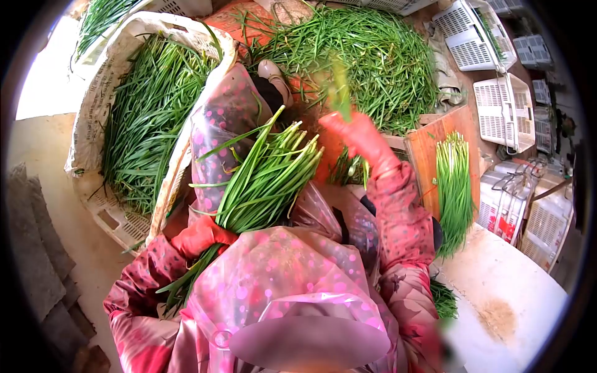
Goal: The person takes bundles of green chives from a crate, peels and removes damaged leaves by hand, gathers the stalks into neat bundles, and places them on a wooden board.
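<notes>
1. The left hand (202,237), in a red glove, hid part of a bundle of green stalks (264,180); leaves showed again behind its fingers, partly covered by the sleeve (149,273).
2. A green strand (340,90) just ahead of the fingers of the right hand (364,142) was blurred, and the stacked crates (504,112) well to their right faded toward the dark rim of the view.
3. Ahead of the right fingers, a heap of loose greens (379,56) lay over an orange sheet (239,22).
4. To their right, a second bundle (454,193) lay on a wooden board (426,152), and a pale surface (479,286) spread behind it.
5. Ahead and left of the left fingers stood a lined crate (90,124) full of long leaves (155,124).
6. The left fingers were closed around the first bundle, its cut ends pointing ahead and right, above the spotted apron (273,267).
7. The right fingers pointed ahead and left; I could not tell their spread, or whether they held the strand.
</notes>
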The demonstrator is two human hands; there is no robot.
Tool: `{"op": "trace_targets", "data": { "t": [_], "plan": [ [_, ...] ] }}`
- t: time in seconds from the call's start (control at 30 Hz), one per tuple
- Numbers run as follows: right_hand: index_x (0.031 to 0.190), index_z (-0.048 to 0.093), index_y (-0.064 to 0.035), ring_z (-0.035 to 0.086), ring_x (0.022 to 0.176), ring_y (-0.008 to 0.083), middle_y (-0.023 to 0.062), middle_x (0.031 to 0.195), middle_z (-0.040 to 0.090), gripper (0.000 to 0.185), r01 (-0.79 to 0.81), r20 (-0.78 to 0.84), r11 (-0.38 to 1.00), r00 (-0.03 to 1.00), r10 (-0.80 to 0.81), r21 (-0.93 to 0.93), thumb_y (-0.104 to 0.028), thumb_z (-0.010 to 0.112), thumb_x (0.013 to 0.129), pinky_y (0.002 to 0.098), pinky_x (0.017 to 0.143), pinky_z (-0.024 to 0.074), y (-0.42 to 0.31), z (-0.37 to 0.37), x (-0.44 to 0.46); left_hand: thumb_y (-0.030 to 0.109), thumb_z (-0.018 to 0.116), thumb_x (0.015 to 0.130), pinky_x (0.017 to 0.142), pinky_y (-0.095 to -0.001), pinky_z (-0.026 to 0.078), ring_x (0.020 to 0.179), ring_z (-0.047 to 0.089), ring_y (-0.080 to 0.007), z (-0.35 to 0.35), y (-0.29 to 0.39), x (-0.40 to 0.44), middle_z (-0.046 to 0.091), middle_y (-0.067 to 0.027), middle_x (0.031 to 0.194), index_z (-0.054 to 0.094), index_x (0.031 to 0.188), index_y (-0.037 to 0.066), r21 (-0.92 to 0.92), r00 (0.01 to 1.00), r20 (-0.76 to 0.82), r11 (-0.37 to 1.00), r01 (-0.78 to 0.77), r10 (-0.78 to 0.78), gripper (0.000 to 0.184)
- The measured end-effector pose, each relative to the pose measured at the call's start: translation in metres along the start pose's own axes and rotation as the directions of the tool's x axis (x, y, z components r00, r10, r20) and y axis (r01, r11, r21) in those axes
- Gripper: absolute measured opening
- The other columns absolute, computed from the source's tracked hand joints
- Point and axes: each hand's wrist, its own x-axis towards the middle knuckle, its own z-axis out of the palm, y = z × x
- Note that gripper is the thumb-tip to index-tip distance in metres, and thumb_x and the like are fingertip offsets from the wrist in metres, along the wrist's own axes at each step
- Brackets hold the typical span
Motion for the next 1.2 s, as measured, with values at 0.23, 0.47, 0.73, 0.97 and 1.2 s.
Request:
{"op": "trace_targets", "data": {
  "t": [0.23,0.47,0.73,0.97,1.2],
  "plan": [
    [0.095,0.063,-0.0011,0.067,0.084,0.0402,0.0227,0.086,0.068,0.040,0.138,0.057,0.649,0.988,-0.144,-0.748,-0.039,0.062,0.083,0.0499,0.076,0.0523,0.045,0.094,0.019,0.000,0.068,0.076,0.089,-0.0323,0.048,0.102,0.059,-0.0166,-0.001,-0.003,0.001,0.065,-0.0082,0.116,0.060,0.120,-0.002,0.083,0.964,0.160,0.970,-0.228,0.213,0.045],
    [0.101,0.066,-0.0054,0.065,0.074,0.0398,0.0194,0.079,0.067,0.029,-0.068,-0.235,0.579,0.947,-0.219,-0.812,-0.029,0.056,0.088,0.0492,0.066,0.0514,0.063,-0.015,0.033,0.011,0.061,0.089,0.111,-0.0352,0.030,0.128,0.046,-0.0224,-0.010,0.003,0.001,0.051,-0.0089,0.138,0.059,0.126,0.002,0.390,0.930,0.280,0.857,-0.336,0.237,0.039],
    [0.098,0.064,0.0007,0.065,0.086,0.0432,0.0250,0.086,0.067,0.037,0.201,0.140,0.690,0.980,-0.145,-0.695,-0.033,0.059,0.083,0.0500,0.080,0.0505,0.066,0.092,0.048,0.010,0.060,0.090,0.109,-0.0323,0.034,0.125,0.049,-0.0198,-0.005,-0.007,0.003,0.055,-0.0058,0.135,0.045,0.137,0.003,-0.010,0.913,0.316,0.963,-0.270,0.259,0.050],
    [0.099,0.061,-0.0011,0.064,0.067,0.0274,0.0122,0.081,0.066,0.025,-0.226,-0.232,0.909,0.919,0.318,0.350,-0.024,0.053,0.092,0.0424,0.057,0.0535,0.134,-0.014,0.044,0.015,0.066,0.086,0.086,-0.0330,0.049,0.103,0.064,-0.0207,0.021,0.073,0.008,0.064,-0.0120,0.121,0.041,0.141,0.005,0.621,0.985,0.091,0.764,-0.173,0.149,0.061],
    [0.106,0.058,-0.0080,0.052,0.062,0.0149,0.0046,0.080,0.057,0.019,-0.080,0.062,0.271,0.995,0.072,0.959,-0.019,0.054,0.092,0.0287,0.051,0.0428,0.083,0.041,0.025,-0.001,0.053,0.078,0.057,-0.0419,0.052,0.064,0.064,-0.0303,0.010,0.100,0.023,0.059,-0.0174,0.080,0.021,0.152,0.029,0.884,0.879,-0.205,-0.305,0.355,0.430,0.085]
  ]
}}
